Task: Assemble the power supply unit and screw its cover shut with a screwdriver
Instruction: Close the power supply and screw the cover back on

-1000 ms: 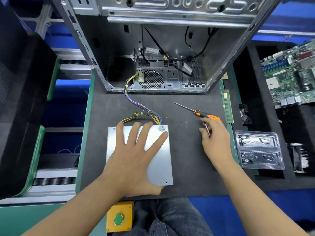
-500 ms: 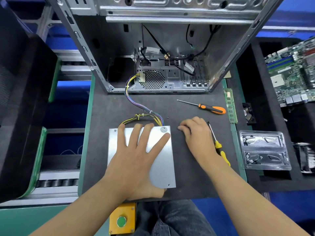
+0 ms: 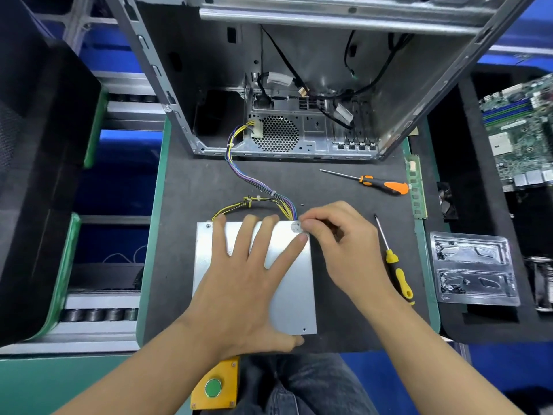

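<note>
The silver power supply unit (image 3: pixel 287 289) lies flat on the dark mat, cover up, with its coloured cable bundle (image 3: pixel 248 178) running into the open computer case (image 3: pixel 299 85). My left hand (image 3: pixel 248 283) presses flat on the cover with spread fingers. At the cover's far right corner, my right hand (image 3: pixel 344 244) has its thumb and fingertips pinched together on what looks like a small screw, mostly hidden. A yellow-handled screwdriver (image 3: pixel 399 280) lies just right of that hand. An orange-handled screwdriver (image 3: pixel 386 185) lies farther back.
A tiny loose screw (image 3: pixel 302 205) lies on the mat behind the unit. A RAM stick (image 3: pixel 416 187) sits on the mat's right edge. Right of it are a clear plastic tray (image 3: pixel 475 271) and a motherboard (image 3: pixel 520 133). A yellow button box (image 3: pixel 215 384) is at the front edge.
My right hand moved left from beside the yellow screwdriver across the mat to the cover's far right corner, fingers now pinched. My left hand stayed flat on the cover.
</note>
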A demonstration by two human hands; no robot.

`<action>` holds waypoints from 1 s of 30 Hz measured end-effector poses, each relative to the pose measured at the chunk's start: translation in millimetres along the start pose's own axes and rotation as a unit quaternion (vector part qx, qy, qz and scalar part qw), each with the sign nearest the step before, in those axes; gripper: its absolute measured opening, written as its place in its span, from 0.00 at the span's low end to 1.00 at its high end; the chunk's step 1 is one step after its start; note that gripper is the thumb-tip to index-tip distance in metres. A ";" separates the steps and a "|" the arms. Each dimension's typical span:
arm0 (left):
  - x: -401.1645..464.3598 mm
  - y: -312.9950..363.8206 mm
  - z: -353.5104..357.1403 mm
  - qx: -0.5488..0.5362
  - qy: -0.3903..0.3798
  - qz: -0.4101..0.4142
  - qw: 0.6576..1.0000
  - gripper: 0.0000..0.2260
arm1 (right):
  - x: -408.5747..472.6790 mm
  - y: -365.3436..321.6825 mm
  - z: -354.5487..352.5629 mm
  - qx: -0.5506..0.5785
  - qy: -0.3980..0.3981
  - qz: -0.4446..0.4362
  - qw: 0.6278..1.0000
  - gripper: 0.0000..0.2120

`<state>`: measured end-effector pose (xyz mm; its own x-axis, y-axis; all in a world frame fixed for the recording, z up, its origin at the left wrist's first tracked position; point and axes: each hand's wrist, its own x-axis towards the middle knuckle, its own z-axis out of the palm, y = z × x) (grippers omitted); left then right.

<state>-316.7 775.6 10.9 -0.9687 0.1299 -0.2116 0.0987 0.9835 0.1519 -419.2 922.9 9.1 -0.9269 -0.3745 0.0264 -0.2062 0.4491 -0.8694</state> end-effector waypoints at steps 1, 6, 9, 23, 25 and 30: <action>-0.4 -0.2 0.0 0.002 -0.001 0.001 1.000 0.56 | 1.2 -0.5 0.4 -0.014 -0.004 -0.011 1.000 0.07; -1.0 -0.3 -1.1 0.008 -0.005 0.001 1.000 0.56 | 5.0 -1.2 3.2 -0.115 -0.011 -0.085 0.990 0.04; -1.4 -0.7 -1.9 0.009 -0.008 0.000 1.000 0.55 | 6.4 -0.8 4.7 -0.178 -0.007 -0.137 0.975 0.04; -2.4 -1.1 -0.7 -0.001 -0.003 0.005 1.000 0.55 | 0.4 5.7 4.5 -0.232 0.015 -0.211 0.949 0.05; -2.3 -1.7 -0.9 -0.002 -0.002 0.007 1.000 0.55 | 1.8 6.4 3.9 -0.213 0.016 -0.199 0.957 0.05; -2.3 -2.0 -2.1 -0.001 -0.011 0.012 1.000 0.56 | 2.4 4.3 4.9 -0.200 0.014 -0.181 0.963 0.05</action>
<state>-315.2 773.1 13.1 -0.9610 0.1559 -0.2284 0.1214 0.9799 0.1582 -420.8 919.9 3.0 -0.7782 -0.5457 0.3108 -0.6170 0.5722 -0.5403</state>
